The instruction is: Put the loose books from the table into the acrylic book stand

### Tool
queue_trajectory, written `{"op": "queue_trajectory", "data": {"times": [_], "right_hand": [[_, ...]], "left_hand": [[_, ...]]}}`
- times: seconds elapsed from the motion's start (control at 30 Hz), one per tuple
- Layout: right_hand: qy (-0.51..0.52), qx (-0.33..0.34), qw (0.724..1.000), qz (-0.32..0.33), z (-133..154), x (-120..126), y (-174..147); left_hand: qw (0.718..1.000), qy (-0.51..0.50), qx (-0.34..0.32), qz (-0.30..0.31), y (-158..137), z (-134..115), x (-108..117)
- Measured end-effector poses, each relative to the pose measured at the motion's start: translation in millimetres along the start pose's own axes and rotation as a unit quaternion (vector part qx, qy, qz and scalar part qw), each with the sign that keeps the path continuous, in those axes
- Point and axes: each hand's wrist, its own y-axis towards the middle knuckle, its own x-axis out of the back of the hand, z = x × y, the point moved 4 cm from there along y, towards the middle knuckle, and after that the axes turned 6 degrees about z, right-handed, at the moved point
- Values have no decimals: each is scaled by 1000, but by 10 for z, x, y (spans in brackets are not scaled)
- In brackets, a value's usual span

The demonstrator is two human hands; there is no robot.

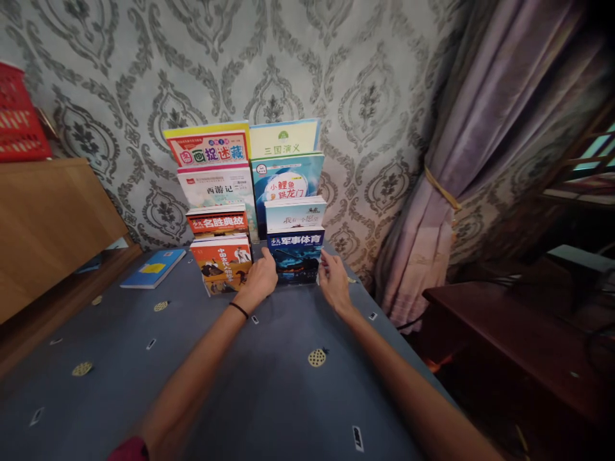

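Two stacks of upright books stand side by side against the wall, stepped from tall at the back to short in front. At the front of the right stack is a dark blue book (296,257) with white title characters. My left hand (259,276), fingers curled, is at its left edge, in the gap beside an orange-red book (223,264). At the right edge of the dark blue book, my right hand (333,279) grips with bent fingers. Behind it rise a pale book (295,215), a teal book (288,179) and a light green book (284,137).
A blue book (152,269) lies flat at the left, near a wooden cabinet (52,224) with a red basket (22,118) on top. The blue tablecloth (269,384) covers the table. Right of it hang a tied curtain (427,224) and a dark red table (514,333).
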Motion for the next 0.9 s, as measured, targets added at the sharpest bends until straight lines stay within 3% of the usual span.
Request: {"op": "queue_trajectory", "data": {"times": [0.73,0.9], "right_hand": [[-13,-18,1000,-2,53,10,-87],[-7,-37,999,-1,27,21,-179]], "left_hand": [[999,-18,-27,-8,-107,19,-119],[997,-25,-62,-30,-339,53,-64]]}}
